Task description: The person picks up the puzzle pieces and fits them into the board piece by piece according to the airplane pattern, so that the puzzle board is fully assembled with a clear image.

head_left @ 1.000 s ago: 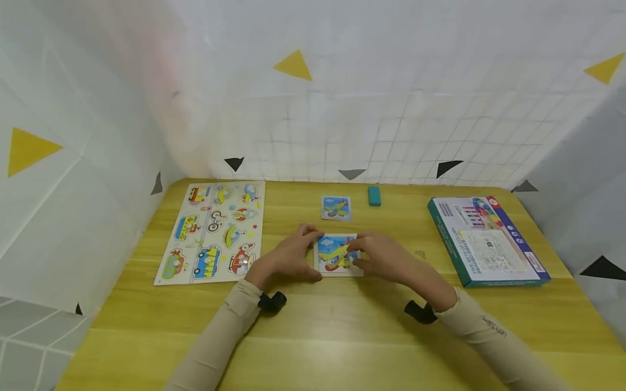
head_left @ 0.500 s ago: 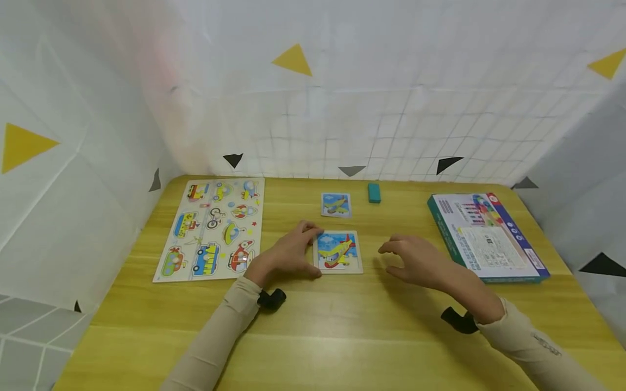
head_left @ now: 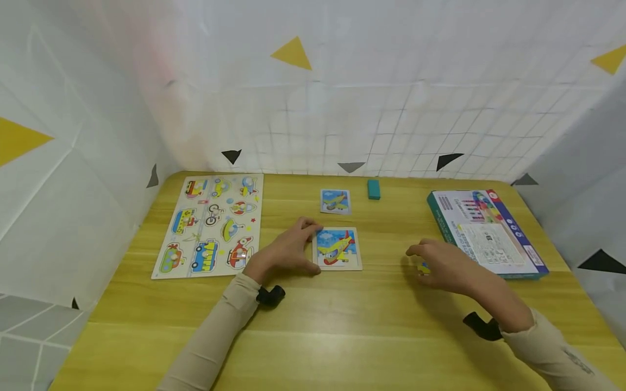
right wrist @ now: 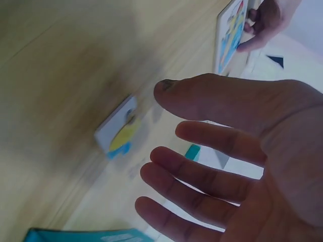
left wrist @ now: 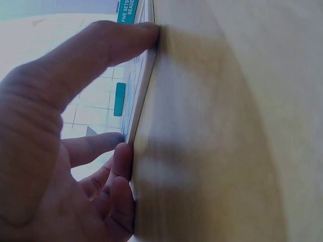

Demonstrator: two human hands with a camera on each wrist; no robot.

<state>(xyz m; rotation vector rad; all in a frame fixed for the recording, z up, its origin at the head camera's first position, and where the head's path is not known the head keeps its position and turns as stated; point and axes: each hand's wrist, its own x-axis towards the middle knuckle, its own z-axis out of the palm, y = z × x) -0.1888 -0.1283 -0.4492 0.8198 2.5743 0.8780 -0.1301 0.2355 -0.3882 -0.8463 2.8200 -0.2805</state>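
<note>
On the table lies a small square jigsaw puzzle point(head_left: 337, 250) with a yellow and red airplane on a blue sky. My left hand point(head_left: 292, 250) holds its left edge, the thumb at the near corner and the index finger at the far one. In the left wrist view the thumb and fingertips touch the rim of the board point(left wrist: 144, 85). My right hand point(head_left: 442, 266) hovers over the table to the right, fingers spread and nearly straight. Beneath it a loose puzzle piece point(right wrist: 118, 128), white, yellow and blue, lies on the wood, apart from the fingers.
Behind the puzzle are a small airplane picture card point(head_left: 335, 201) and a teal block point(head_left: 374, 189). A board of vehicle pictures point(head_left: 210, 225) lies at the left. A flat teal-edged box point(head_left: 489, 233) stands beyond my right hand. Pale sheeting point(head_left: 391, 98) closes off the back.
My right hand has left the puzzle and moved right, over the loose piece, which now shows partly beneath it. My left hand has stayed at the puzzle's left edge.
</note>
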